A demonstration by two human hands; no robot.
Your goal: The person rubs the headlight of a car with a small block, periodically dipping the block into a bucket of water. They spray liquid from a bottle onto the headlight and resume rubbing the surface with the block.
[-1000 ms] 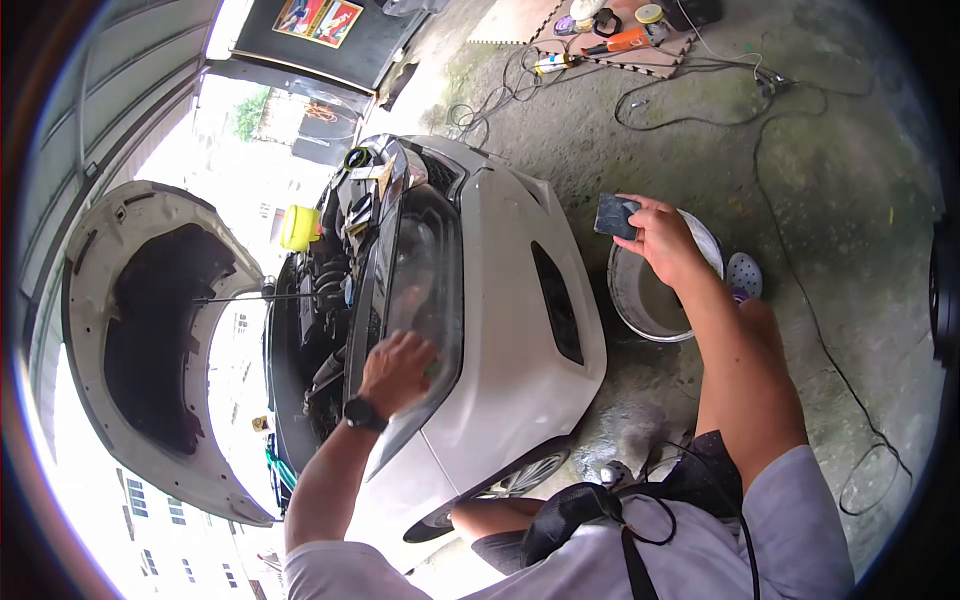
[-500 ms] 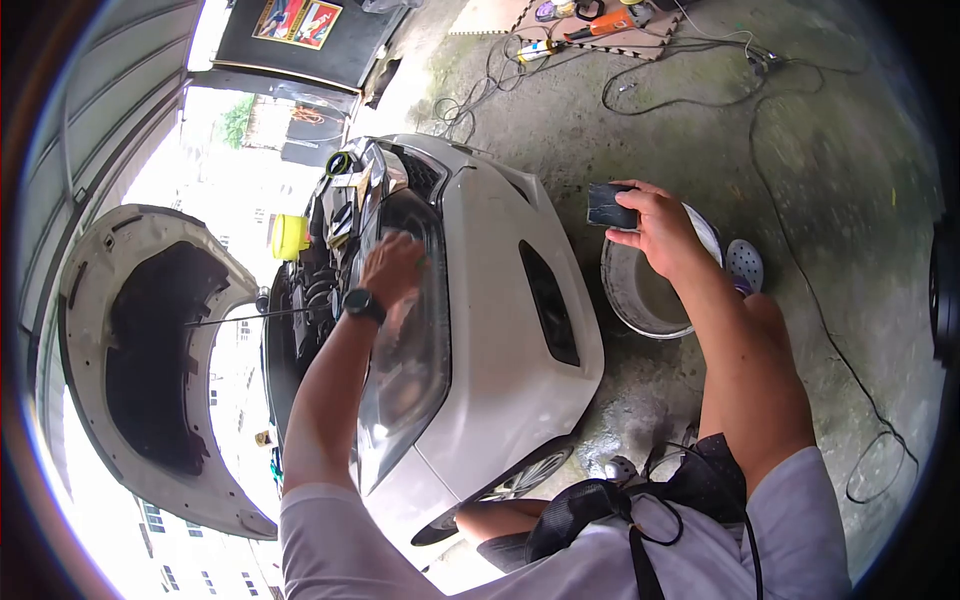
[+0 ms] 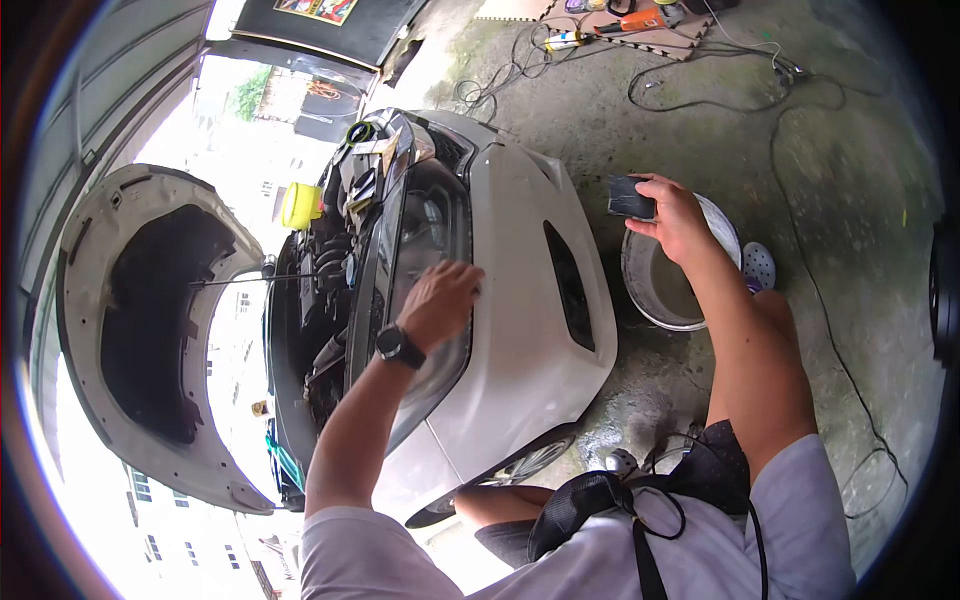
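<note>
My left hand [image 3: 440,303], with a dark watch [image 3: 398,346] on its wrist, lies palm down on the hazy headlight [image 3: 436,362] of a white car, near the edge beside the bumper [image 3: 520,300]. Its fingers are stretched out over the lens; what is under the palm is hidden. Between the thumb and fingers of my right hand [image 3: 678,220] is a dark, flat rectangular piece of sandpaper [image 3: 630,197] with pale streaks. That hand is held above the rim of a white bucket [image 3: 718,212] containing murky water [image 3: 672,285].
The hood [image 3: 235,482] stands raised on a rod, with the engine bay [image 3: 322,262] exposed. A yellow container [image 3: 300,205] stands at its edge. Cables [image 3: 790,180] trail over the concrete floor near an orange power tool [image 3: 640,20]. A grey clog [image 3: 760,264] is beside the bucket.
My left hand has slid across the headlight toward the bumper and nearer to me. My right hand still holds the sandpaper above the bucket. The view has shifted slightly.
</note>
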